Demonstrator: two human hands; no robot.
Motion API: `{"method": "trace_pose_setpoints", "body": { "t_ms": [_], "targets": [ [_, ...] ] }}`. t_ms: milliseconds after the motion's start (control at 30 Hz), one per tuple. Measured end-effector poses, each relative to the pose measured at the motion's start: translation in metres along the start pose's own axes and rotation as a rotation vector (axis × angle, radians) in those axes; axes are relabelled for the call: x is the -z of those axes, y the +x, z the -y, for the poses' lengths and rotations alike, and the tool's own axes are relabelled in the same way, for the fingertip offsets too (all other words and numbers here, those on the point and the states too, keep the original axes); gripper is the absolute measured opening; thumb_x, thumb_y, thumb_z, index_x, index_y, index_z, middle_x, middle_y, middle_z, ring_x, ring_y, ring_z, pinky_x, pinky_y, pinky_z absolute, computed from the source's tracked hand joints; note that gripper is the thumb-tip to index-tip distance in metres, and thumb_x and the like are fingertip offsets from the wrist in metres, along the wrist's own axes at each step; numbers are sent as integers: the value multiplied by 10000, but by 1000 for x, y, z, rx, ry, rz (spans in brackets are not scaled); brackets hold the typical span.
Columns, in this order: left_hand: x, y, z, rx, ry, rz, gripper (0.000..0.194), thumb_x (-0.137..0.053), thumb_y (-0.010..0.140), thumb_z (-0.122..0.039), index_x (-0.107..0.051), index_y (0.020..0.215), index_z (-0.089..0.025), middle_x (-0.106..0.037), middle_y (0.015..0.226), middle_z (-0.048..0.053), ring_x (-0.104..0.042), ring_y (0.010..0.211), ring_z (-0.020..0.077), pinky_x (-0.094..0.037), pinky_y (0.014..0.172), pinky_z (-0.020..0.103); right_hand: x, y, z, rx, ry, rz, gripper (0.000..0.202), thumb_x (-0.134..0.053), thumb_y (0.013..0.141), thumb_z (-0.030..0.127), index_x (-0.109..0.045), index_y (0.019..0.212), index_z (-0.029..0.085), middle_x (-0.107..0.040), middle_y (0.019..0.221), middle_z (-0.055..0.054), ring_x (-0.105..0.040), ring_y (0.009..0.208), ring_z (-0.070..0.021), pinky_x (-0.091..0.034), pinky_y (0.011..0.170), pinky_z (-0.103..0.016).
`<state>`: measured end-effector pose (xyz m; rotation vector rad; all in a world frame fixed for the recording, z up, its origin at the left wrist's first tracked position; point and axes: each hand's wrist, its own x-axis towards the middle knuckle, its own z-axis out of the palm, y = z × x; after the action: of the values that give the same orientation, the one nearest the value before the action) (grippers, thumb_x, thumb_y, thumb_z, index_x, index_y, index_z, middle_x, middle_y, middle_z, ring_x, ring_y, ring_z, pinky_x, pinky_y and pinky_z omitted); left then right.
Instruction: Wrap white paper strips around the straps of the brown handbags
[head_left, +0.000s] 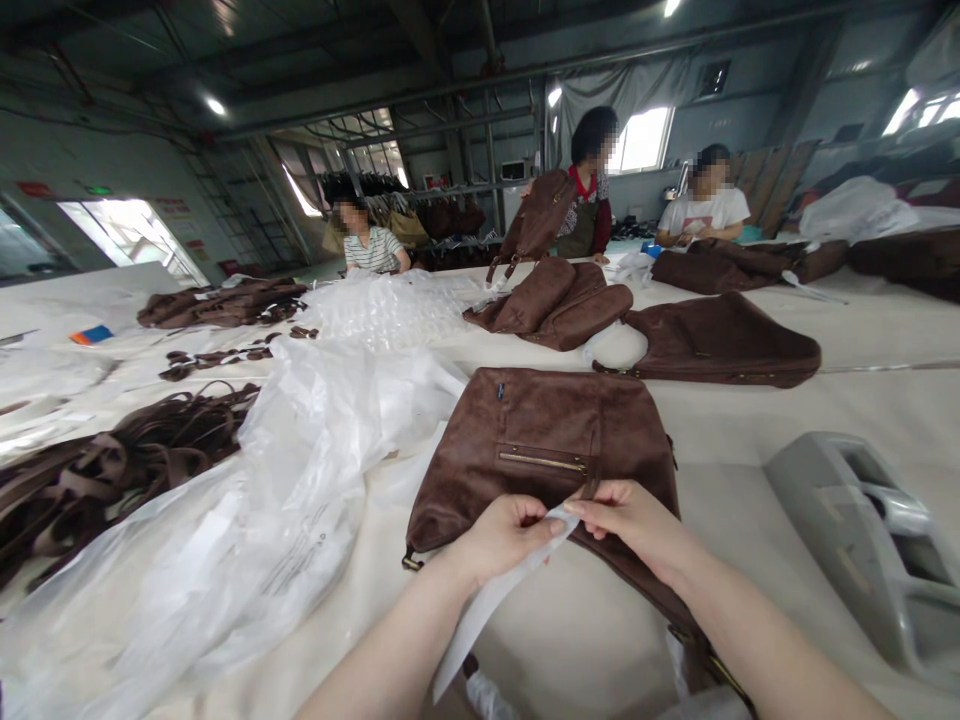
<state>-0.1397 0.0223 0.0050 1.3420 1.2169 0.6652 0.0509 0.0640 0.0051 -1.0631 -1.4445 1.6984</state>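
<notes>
A brown leather bag [547,420] with a zipped front pocket lies flat on the pale table. Over its lower edge, my left hand [517,535] pinches a long white strip [495,600], which hangs down toward the near edge of the view. My right hand [619,515] closes on the upper end of the same strip, beside a thin brown strap of the bag. The two hands are close together, fingertips nearly touching. The bag's shoulder strap [637,580] curves down under my right forearm, and a wrapped strap end [487,692] lies at the bottom.
Plastic bags [300,480] and brown straps [127,460] cover the left. A grey tape dispenser [862,540] stands at the right. More brown bags [727,345] lie beyond. Three people are across the table, one holding a brown bag [536,215].
</notes>
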Motion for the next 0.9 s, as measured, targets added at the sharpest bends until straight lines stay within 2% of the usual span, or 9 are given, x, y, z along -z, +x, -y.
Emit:
{"method": "trace_pose_setpoints", "body": {
  "t_ms": [67, 167, 300, 433, 567, 667, 733, 833, 900],
  "targets": [
    [0, 1, 1, -4, 12, 5, 510, -607, 681, -644, -562, 643, -137, -554, 581, -10, -401, 507, 77, -253, 465, 200, 1, -1, 2, -12, -11, 9, 292, -762, 647, 421, -713, 715, 141, -564, 520, 15, -393, 449, -63, -298, 415, -188],
    [0, 2, 0, -23, -10, -18, 507, -620, 671, -638, -562, 620, -137, -476, 554, -34, -360, 501, 69, -241, 470, 205, 7, 1, 4, -41, 149, -23, 354, -699, 705, 487, -689, 789, 144, -419, 451, 65, -311, 396, -48, -211, 373, -189],
    [1, 0, -5, -80, 24, -107, 501, -628, 672, -622, -571, 579, -133, -412, 555, -35, -334, 525, 73, -231, 480, 216, 13, 3, 5, -62, 342, -75, 356, -714, 695, 476, -664, 811, 143, -449, 515, 62, -343, 403, -36, -216, 365, -179],
    [0, -5, -10, -107, 22, -66, 475, -633, 698, -577, -544, 549, -135, -398, 558, -27, -320, 521, 72, -217, 464, 223, 9, 3, 2, -65, 204, -95, 327, -748, 662, 435, -650, 732, 132, -518, 535, 42, -436, 423, -42, -277, 376, -163],
    [-2, -7, -8, -49, -53, 7, 488, -611, 717, -585, -488, 531, -151, -345, 491, -47, -260, 454, 59, -175, 418, 231, 2, 0, 1, -86, 18, 16, 332, -715, 686, 448, -604, 645, 138, -607, 578, 0, -504, 430, -63, -323, 369, -166],
    [-3, -5, -4, -11, -23, 47, 499, -581, 714, -632, -477, 565, -167, -362, 446, -62, -308, 393, 59, -218, 382, 212, 2, -1, -2, -109, -189, 69, 345, -678, 719, 464, -582, 623, 147, -635, 588, -20, -525, 415, -74, -335, 347, -166],
    [-4, -2, -1, 9, 1, 83, 497, -554, 726, -646, -479, 591, -174, -399, 427, -62, -360, 366, 68, -254, 369, 202, 4, 1, -5, -66, -302, 4, 341, -641, 750, 484, -591, 670, 155, -639, 584, -21, -539, 408, -86, -347, 335, -169],
    [-5, 1, 2, -2, 51, 87, 489, -529, 751, -633, -478, 600, -171, -431, 434, -59, -392, 363, 68, -276, 374, 190, 11, 6, -7, 60, -354, -210, 355, -609, 778, 479, -597, 961, 175, -654, 624, -9, -588, 451, -120, -420, 375, -196],
    [-6, 3, 5, -18, 95, 67, 483, -513, 767, -620, -482, 603, -167, -440, 447, -57, -403, 373, 67, -276, 379, 182, 14, 8, -7, 138, -384, -293, 418, -614, 778, 431, -550, 1115, 191, -675, 687, -5, -626, 521, -137, -483, 467, -226]
  ]
}}
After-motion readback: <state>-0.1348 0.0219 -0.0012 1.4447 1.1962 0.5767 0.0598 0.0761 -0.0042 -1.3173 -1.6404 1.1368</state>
